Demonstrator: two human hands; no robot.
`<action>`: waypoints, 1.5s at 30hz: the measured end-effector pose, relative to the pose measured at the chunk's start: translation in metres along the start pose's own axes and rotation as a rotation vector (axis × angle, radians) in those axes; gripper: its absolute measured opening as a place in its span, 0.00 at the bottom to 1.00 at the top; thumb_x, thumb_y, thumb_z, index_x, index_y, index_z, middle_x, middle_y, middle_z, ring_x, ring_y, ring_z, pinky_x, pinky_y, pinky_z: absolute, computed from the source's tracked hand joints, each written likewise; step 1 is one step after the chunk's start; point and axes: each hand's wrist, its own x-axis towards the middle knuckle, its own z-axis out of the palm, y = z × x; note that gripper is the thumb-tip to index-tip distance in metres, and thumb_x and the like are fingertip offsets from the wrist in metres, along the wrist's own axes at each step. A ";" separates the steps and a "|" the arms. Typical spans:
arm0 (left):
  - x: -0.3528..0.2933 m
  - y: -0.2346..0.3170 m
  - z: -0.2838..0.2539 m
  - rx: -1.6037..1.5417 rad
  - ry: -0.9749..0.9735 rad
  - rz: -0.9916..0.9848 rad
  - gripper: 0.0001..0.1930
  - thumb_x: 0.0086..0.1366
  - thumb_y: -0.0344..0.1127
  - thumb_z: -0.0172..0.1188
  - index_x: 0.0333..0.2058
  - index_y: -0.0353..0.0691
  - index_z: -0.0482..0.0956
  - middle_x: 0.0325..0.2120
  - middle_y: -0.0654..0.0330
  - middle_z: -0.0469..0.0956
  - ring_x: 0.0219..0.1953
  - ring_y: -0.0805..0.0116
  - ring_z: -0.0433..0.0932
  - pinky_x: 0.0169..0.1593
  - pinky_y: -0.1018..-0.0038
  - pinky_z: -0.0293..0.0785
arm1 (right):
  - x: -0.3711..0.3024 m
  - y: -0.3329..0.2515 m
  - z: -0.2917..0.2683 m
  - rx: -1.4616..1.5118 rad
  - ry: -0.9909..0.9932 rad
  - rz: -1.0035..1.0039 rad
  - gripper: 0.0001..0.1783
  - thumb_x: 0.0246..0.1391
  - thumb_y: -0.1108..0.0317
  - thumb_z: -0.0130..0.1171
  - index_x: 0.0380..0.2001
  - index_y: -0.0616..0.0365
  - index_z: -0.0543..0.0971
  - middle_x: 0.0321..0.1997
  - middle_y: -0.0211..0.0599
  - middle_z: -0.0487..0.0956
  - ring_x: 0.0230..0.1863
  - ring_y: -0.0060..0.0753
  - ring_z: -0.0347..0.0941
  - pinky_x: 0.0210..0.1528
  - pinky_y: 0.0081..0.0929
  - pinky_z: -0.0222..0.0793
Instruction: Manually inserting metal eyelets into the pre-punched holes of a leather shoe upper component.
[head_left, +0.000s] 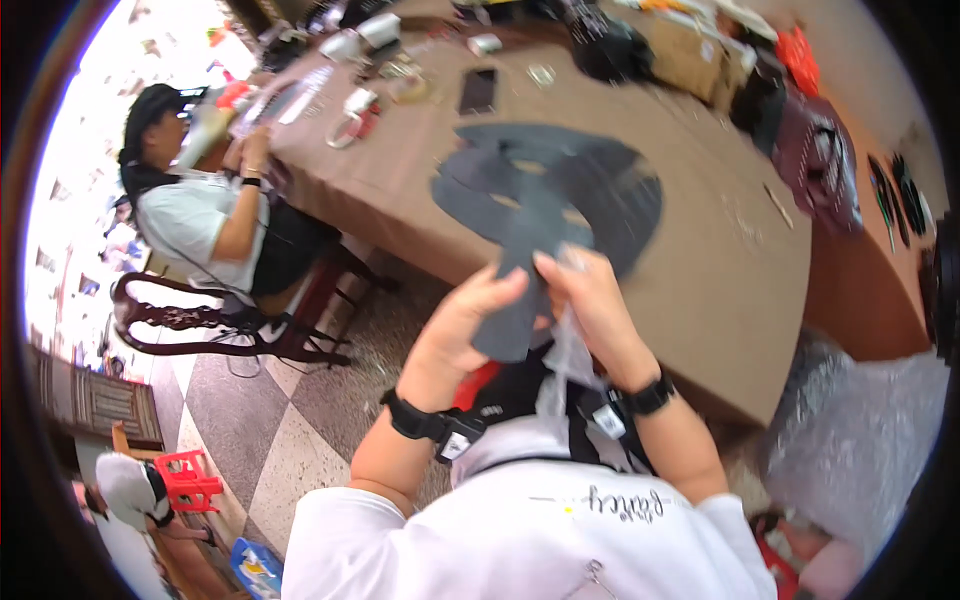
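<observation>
My left hand is closed on the lower end of a dark grey flat strip, thumb on top. Close beside it, my right hand pinches the strip's right edge with thumb and fingers. A whitish translucent strip hangs below the right hand; whether that hand grips it I cannot tell. Beyond my hands, several curved dark grey flat pieces overlap at the table's near edge, partly blurred. The strip runs up among them, and where it ends or joins is unclear. Their exact material cannot be made out.
The brown-covered table carries a black phone, rolls of tape and a cardboard box. A person sits at its left on a wooden chair. Plastic wrapping lies at the right; a red stool stands lower left.
</observation>
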 end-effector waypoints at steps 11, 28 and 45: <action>0.021 -0.007 -0.005 -0.106 0.129 0.003 0.23 0.69 0.43 0.45 0.54 0.31 0.65 0.49 0.46 0.72 0.48 0.56 0.75 0.51 0.60 0.74 | -0.037 -0.001 0.003 -0.679 -0.080 -0.315 0.06 0.47 0.78 0.55 0.31 0.66 0.76 0.26 0.45 0.78 0.24 0.37 0.78 0.30 0.29 0.72; 0.030 -0.035 0.028 0.104 0.378 -0.037 0.43 0.62 0.72 0.31 0.57 0.37 0.66 0.45 0.61 0.68 0.40 0.74 0.64 0.46 0.76 0.66 | -0.038 -0.011 0.000 -0.848 -0.131 -0.331 0.08 0.39 0.80 0.53 0.27 0.65 0.77 0.22 0.51 0.76 0.22 0.47 0.74 0.25 0.31 0.67; 0.031 -0.029 0.036 -0.012 0.250 -0.121 0.48 0.57 0.77 0.32 0.51 0.33 0.68 0.32 0.56 0.71 0.33 0.68 0.74 0.35 0.75 0.75 | -0.031 -0.009 -0.024 -0.305 -0.325 0.082 0.07 0.46 0.80 0.51 0.29 0.66 0.78 0.24 0.29 0.76 0.28 0.18 0.70 0.32 0.19 0.67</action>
